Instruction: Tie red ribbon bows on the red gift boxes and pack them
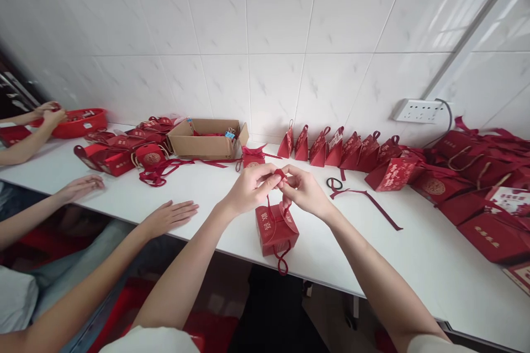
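A small red gift box [275, 231] with gold characters stands near the table's front edge, below my hands. One dark red cord handle [282, 265] hangs down its front side. Just above the box, my left hand [254, 187] and my right hand [305, 190] meet, fingertips closed in a pinch on a dark red cord [280, 174]. Strands of it run down from my fingers toward the top of the box. My fingers partly hide the cord, so I cannot make out whether it is knotted.
Behind my hands is another red box [253, 159]. Left are a cardboard box [201, 146], a red ribbon [159, 174] and a co-worker's flat hand [171, 218]. Triangular red boxes [318, 149] line the wall. A black ring [334, 183], loose ribbon [379, 207] and piled boxes [488, 226] lie right.
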Demonstrator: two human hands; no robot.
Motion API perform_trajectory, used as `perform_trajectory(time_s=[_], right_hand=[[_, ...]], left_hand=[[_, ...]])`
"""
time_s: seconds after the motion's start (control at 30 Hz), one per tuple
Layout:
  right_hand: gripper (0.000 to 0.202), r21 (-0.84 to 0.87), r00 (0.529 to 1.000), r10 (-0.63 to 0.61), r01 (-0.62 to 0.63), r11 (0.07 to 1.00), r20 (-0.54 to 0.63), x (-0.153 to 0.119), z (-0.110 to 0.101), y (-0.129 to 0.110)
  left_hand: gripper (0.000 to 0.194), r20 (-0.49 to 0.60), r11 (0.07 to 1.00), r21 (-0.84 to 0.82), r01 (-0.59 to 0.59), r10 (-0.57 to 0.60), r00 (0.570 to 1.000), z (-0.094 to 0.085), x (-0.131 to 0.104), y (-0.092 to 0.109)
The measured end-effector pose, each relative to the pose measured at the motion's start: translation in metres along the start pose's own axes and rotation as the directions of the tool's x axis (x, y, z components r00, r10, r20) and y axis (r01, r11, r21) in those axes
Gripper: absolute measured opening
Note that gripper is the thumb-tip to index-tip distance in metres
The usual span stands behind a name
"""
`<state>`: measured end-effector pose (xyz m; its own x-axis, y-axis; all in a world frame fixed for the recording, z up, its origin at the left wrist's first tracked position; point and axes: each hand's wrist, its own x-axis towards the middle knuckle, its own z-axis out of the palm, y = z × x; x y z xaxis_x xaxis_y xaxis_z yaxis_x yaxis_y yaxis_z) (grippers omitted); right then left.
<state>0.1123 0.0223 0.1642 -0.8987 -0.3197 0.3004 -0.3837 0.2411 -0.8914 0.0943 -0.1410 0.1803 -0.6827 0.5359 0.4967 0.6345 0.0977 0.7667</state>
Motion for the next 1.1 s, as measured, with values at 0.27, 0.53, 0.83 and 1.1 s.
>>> perform_trajectory(time_s=[0.27,0.53,0.83,1.1], right_hand=[[0.021,-0.166,0.963,-0.141,0.103,0.981,-0.231,-0.012,0.006,0.003],[0.021,0.305,0.711,0.231,-0.024,0.952,-0.664,-0.037,0.006,0.031],[0.025,0.676,0.530,0.542,0.084,0.732,-0.652,-0.068,-0.012,0.075],[0.031,0.593,0.479,0.476,0.122,0.796,-0.737,-0.075,-0.027,0.083]], left_hand=[[0.022,-0.075,0.963,-0.258,0.079,-0.102,0.992,0.004,-0.006,-0.003],[0.017,-0.382,0.804,-0.589,0.084,-0.368,0.848,0.015,-0.037,-0.024],[0.017,-0.459,0.559,-0.810,0.179,-0.793,0.400,0.024,-0.111,-0.060],[0.015,-0.463,0.529,-0.816,0.233,-0.839,0.285,0.034,-0.139,-0.071]])
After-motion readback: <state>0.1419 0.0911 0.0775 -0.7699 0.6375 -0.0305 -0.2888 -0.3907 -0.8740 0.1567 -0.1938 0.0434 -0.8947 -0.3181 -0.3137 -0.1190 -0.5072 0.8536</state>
